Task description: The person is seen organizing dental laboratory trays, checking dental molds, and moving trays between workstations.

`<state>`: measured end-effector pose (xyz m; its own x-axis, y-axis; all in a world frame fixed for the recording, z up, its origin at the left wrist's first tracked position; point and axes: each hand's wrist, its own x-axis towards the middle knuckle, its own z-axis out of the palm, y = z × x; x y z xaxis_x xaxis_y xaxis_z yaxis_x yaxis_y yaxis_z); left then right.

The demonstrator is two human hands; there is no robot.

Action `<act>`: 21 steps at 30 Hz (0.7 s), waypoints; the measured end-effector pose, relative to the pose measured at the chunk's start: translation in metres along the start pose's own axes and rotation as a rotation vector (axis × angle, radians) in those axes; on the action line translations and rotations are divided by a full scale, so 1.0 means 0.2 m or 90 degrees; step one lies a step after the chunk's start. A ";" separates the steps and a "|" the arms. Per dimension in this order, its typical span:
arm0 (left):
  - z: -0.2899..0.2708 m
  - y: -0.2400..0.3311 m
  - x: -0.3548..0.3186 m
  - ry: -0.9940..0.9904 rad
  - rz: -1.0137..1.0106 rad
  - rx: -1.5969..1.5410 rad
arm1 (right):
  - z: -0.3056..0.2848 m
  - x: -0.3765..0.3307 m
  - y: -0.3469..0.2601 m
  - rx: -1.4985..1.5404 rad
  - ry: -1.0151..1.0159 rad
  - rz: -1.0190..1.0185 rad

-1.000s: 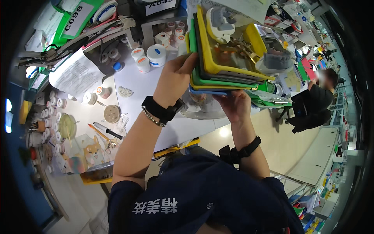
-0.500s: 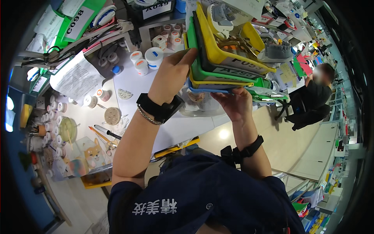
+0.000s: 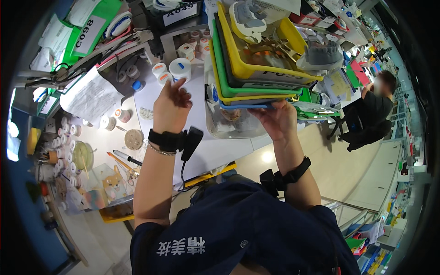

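My right hand (image 3: 277,123) grips the near edge of a blue tray (image 3: 261,106), the lowest in a stack of nested trays. Above it sit yellow, green and black trays, and on top a yellow tray (image 3: 247,71). That top tray holds a grey and white dental model (image 3: 250,23) and a brass-coloured metal articulator (image 3: 275,48). Left of the stack, my left hand (image 3: 172,107) is empty, its fingers loosely curled and apart. Its fingertips are nearest to several white lidded jars (image 3: 179,68). Under the stack a clear plastic container (image 3: 229,130) shows partly.
A grey dental model (image 3: 322,57) stands right of the stack. On the left lie a paper sheet (image 3: 91,98), a round beige disc (image 3: 134,139), a black-and-silver pen (image 3: 126,157) and many small jars. Green trays (image 3: 87,34) stand behind. Far right, a person (image 3: 378,98) sits in a chair.
My left hand has let go of the stack's left side and moved left toward the jars. My right hand stays on the blue tray; the stack has shifted slightly left.
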<state>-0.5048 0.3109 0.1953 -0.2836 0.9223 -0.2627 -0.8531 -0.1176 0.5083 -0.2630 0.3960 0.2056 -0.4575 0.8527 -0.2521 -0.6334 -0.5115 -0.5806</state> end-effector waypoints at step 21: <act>-0.36 -0.01 -0.24 -0.097 -0.049 -0.034 | 0.09 0.00 0.01 -0.020 0.010 0.031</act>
<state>-0.5208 0.2406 0.1466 -0.1505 0.9740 -0.1693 -0.8929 -0.0604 0.4462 -0.2763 0.3927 0.2189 -0.4776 0.8283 -0.2929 -0.5907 -0.5495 -0.5909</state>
